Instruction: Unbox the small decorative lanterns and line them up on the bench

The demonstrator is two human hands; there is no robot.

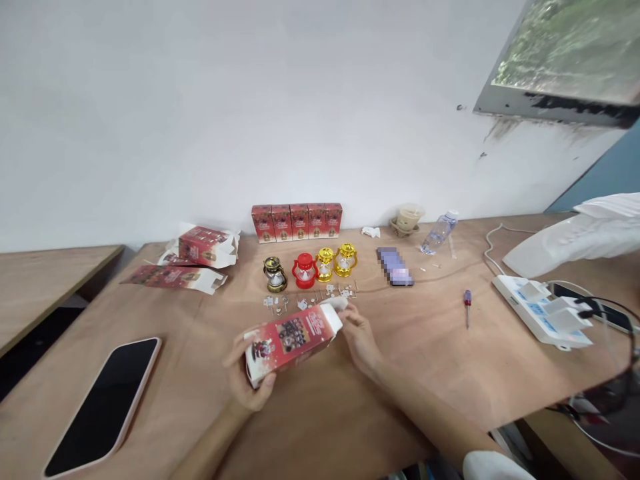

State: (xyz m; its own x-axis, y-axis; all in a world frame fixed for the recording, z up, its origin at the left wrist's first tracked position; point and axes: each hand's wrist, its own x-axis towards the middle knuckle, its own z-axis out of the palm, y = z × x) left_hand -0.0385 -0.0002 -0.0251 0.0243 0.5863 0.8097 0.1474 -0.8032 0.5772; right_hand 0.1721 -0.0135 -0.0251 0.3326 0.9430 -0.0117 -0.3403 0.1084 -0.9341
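A red and white printed box is held tilted above the table, its right end flap open. My left hand grips its left end, fingers behind and thumb in front. At the open right end, my right hand has its thumb and fingers together by the white flap; they appear to pinch it. Beyond the box stand small lanterns: a dark bronze one, a red one and two gold ones. Small metal and white parts lie between them and the box.
Several closed red boxes line the wall. Flattened cartons lie back left, a black-screened phone front left. To the right are another phone, a cup, a bottle, a screwdriver and a power strip.
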